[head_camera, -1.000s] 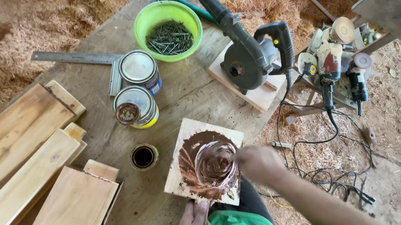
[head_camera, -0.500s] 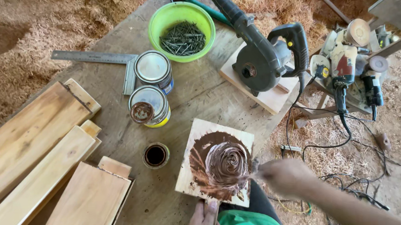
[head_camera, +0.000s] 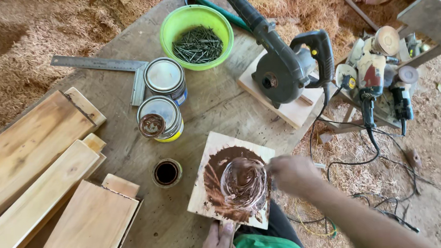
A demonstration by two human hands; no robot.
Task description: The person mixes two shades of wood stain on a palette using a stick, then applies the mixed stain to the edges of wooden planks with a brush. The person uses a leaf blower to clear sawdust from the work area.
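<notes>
A small square wooden board (head_camera: pixel 208 197) lies near the table's front edge, smeared with a swirled mound of brown paste (head_camera: pixel 243 181). My right hand (head_camera: pixel 291 174) is at the board's right edge, closed on a thin tool whose tip sits in the paste; the tool is mostly hidden. My left hand (head_camera: pixel 218 241) grips the board's near edge from below. A small open cap of dark liquid (head_camera: pixel 167 172) stands just left of the board.
Two round tins (head_camera: pixel 164 77) (head_camera: pixel 159 118) stand behind the cap. A green bowl of nails (head_camera: pixel 197 36), a metal square (head_camera: pixel 105 64), an electric blower (head_camera: pixel 284 64) on a wood block, power tools (head_camera: pixel 378 73) with cables at right, and planks (head_camera: pixel 34 166) at left.
My right hand has moved from over the paste out to the board's right edge, and the paste mound has been swirled. The view has shifted slightly.
</notes>
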